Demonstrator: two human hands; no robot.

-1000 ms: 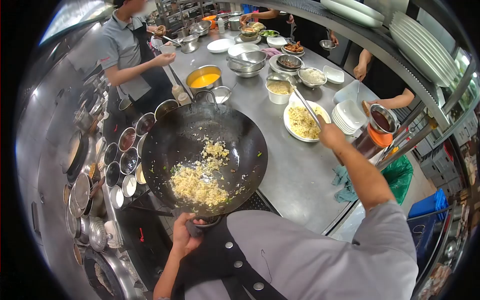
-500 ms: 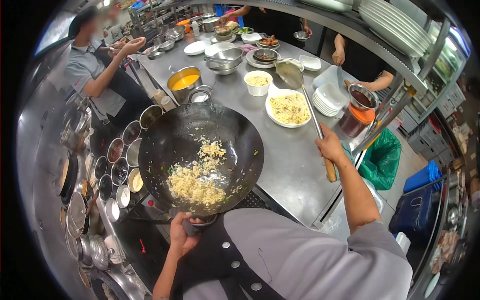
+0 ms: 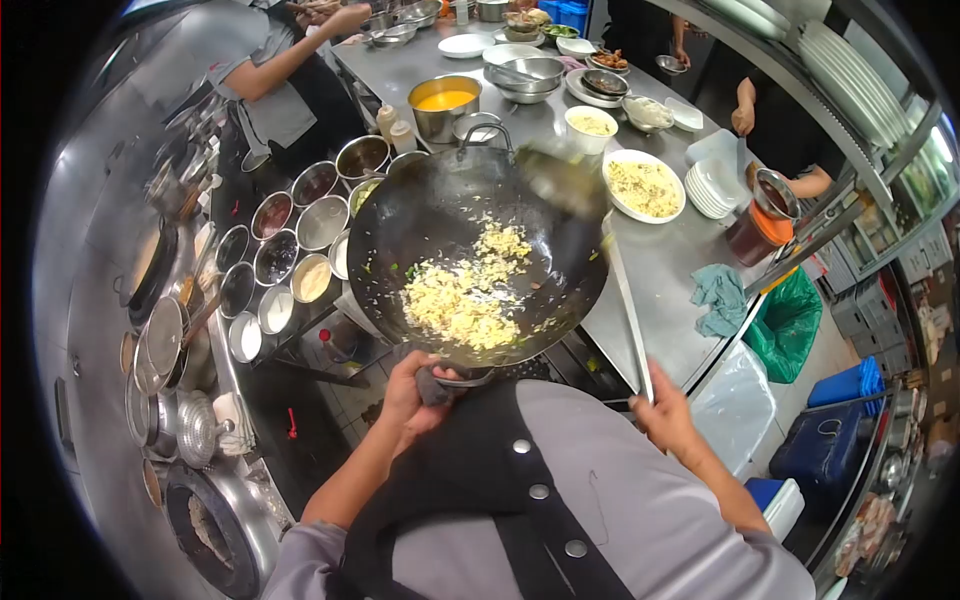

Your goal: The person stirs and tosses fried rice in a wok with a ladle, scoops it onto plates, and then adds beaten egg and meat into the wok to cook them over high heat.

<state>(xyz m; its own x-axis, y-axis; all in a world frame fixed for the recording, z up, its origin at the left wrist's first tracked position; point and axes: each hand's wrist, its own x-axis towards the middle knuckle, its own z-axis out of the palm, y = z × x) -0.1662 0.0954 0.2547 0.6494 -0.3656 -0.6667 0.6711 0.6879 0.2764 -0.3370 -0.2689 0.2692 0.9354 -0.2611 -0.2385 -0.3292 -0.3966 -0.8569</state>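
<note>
- The ladle [image 3: 630, 310] had just swung in from beyond the white plate [image 3: 645, 219] to the far right rim of the wok [image 3: 402, 215]; its bowl was motion-blurred, so whether it carried food or touched the metal could not be told.
- The right hand [image 3: 663, 408] had drawn back toward the body, its fingers wrapped round the ladle's handle.
- The left hand [image 3: 410, 390] stayed at the wok's near edge, fingers closed on a folded grey cloth [image 3: 433, 388] against the handle there.
- The egg fried rice [image 3: 465, 300] lay in the wok, heaped toward the near side with a thinner trail toward the far side, looking much the same as a moment before.
- For the work in hand, this seemed to put the ladle back within reach of that rice.
- The plate, bearing similar rice, sat on the steel counter [image 3: 635, 262] right of the wok, near a filled white tub [image 3: 588, 144].
</note>
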